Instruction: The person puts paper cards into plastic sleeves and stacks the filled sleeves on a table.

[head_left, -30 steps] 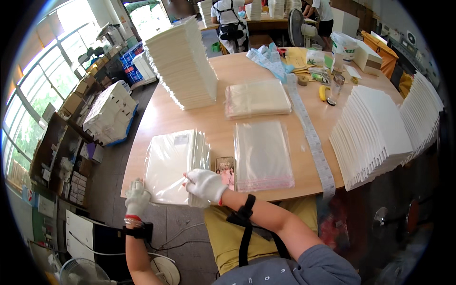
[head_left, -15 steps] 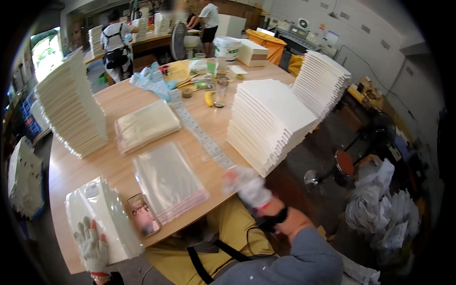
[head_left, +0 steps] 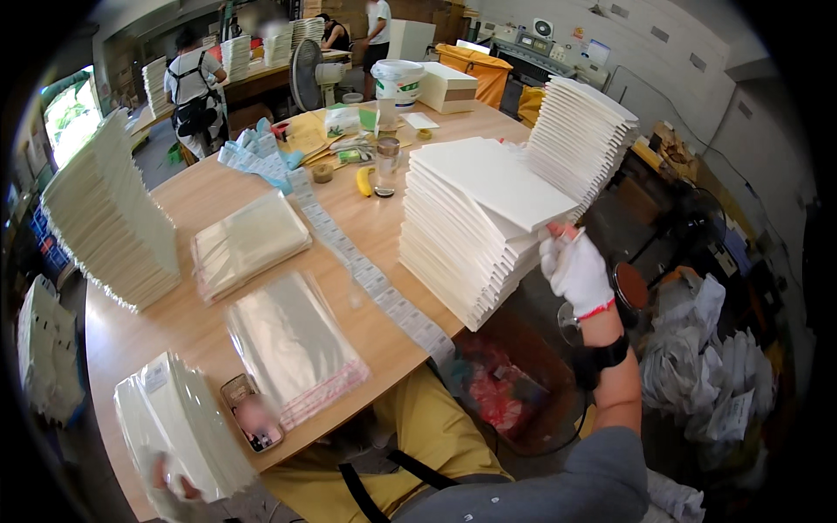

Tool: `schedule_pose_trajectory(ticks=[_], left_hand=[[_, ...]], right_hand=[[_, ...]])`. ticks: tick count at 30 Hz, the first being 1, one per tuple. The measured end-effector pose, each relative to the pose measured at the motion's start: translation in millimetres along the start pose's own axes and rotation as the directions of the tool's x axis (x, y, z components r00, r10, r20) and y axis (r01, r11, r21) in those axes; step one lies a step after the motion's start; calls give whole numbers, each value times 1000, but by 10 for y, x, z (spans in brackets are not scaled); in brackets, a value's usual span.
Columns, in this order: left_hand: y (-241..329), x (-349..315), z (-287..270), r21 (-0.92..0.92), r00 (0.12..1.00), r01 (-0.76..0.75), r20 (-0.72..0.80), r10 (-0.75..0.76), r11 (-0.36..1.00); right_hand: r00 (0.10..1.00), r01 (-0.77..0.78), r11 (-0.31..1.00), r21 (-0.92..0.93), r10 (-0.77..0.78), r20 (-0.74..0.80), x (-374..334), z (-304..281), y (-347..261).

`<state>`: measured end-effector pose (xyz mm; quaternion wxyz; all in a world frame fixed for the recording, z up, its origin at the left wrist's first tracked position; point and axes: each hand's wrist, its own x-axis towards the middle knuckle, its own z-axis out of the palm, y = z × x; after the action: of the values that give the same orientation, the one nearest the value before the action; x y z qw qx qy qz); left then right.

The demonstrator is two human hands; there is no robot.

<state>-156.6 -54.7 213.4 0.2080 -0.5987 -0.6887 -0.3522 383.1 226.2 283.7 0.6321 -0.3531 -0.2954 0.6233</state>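
At the near corner of a tall stack of white flat pieces (head_left: pixel 462 253), my right hand (head_left: pixel 577 270) in a white glove pinches the edge of the top white board (head_left: pixel 497 183). That board lies slightly turned over the ones below. At the lower left, my left hand (head_left: pixel 174 492) is blurred, its bare fingertips apart, by the front of a pile of clear-wrapped white packs (head_left: pixel 170 410). A phone (head_left: pixel 251 411) lies beside that pile. Right of the phone rests a stack of clear plastic sleeves (head_left: pixel 296 340). A label strip (head_left: pixel 375 283) crosses the table to its front edge.
More white stacks stand at the table's left (head_left: pixel 113 218) and right rear (head_left: pixel 580 139). Further back are a glass (head_left: pixel 385 166), a banana (head_left: pixel 364 181) and a white bucket (head_left: pixel 398 83). A bin with red plastic (head_left: pixel 501 392) sits below the edge. Other people work behind.
My right hand has moved from the label strip's near end up and right to the stack's corner, taking hold of the top board. My left hand has slid down toward me on the wrapped pile.
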Motion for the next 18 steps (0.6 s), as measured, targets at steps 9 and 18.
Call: schedule_pose_trajectory(ticks=[9,18], left_hand=[[642,-60,1989,-196,886,-67,440,149,978],[441,-22,2859,266,692,-151,717,-90,952]], right_hand=[[952,63,822,-566,-219,-211,353,39,-257],[968,160,731,-663,16,251,-896,-109,1039]])
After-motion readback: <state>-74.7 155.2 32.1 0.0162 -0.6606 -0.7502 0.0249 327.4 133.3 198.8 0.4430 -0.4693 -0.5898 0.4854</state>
